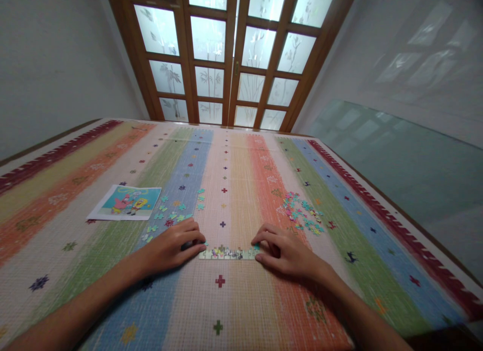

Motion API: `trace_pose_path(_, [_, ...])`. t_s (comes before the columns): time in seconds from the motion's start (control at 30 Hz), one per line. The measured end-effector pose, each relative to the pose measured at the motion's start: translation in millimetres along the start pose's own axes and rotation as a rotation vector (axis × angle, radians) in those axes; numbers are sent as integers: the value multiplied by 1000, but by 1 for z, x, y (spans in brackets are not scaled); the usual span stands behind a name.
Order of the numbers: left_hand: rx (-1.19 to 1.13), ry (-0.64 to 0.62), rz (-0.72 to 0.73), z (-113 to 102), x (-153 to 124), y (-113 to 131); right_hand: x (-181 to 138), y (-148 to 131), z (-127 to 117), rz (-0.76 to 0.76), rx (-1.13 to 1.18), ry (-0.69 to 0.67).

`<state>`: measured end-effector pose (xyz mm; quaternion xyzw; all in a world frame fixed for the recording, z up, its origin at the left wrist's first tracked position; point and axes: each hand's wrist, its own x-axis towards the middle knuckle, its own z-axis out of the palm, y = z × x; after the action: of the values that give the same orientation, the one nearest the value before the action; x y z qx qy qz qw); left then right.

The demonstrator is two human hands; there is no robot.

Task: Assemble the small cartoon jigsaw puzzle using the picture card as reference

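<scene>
A short row of joined puzzle pieces (228, 253) lies on the striped cloth in front of me. My left hand (174, 246) rests at the row's left end, fingers curled, fingertips touching the end piece. My right hand (284, 250) rests at the row's right end, fingers bent and pinched against the last piece. Loose teal pieces (170, 212) are scattered just beyond my left hand. A heap of mixed loose pieces (304, 215) lies beyond my right hand.
A printed cartoon picture (127, 202) lies flat at the left. The striped tablecloth (234, 180) covers the whole table. Wooden doors with frosted glass panes (230, 59) stand behind the table's far edge. A glass panel (407, 155) lines the right wall.
</scene>
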<state>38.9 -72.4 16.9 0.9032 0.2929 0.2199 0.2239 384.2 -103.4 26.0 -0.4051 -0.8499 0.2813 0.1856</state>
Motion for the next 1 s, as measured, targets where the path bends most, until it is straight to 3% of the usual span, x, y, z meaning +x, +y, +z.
trace_pose_path(0.7, [12, 42, -6, 3, 1, 3, 2, -1, 3, 14, -2, 44])
trace_pose_path(0.87, [154, 201, -45, -8, -1, -6, 3, -3, 1, 19, 9, 68])
trace_pose_path(1.0, [290, 342, -186, -20, -4, -23, 4, -1, 0, 29, -27, 104])
